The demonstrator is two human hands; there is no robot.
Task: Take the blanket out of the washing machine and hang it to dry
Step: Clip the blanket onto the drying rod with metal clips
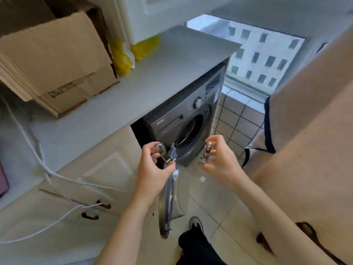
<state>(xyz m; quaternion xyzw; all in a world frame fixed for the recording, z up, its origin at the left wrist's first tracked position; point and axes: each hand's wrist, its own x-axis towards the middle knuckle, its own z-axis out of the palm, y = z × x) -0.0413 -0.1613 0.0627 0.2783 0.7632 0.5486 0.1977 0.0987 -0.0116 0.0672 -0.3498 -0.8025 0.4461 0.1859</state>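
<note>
- Beige blanket with dark trim (309, 131): draped at right, outside dark grey front-load washing machine (168, 121).
- Round machine door (170, 201) swung open; drum (191, 129) dark, contents not discernible.
- Left hand (154, 175): fingers curled, pinching silver metal clip (166, 157).
- Right hand (221, 161): fingertips pinching second silver clip (205, 153).
- Brown cardboard box (57, 60) on grey countertop (162, 69); inside hidden.

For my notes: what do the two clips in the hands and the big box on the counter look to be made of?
Left clip and right clip, pinched by the left hand and right hand: likely bare metal, perhaps steel. They are silvery with bright glints, and a coil spring shows on the left one. Box: brown cardboard, matte, with creased flaps and rough-cut edges.
</note>
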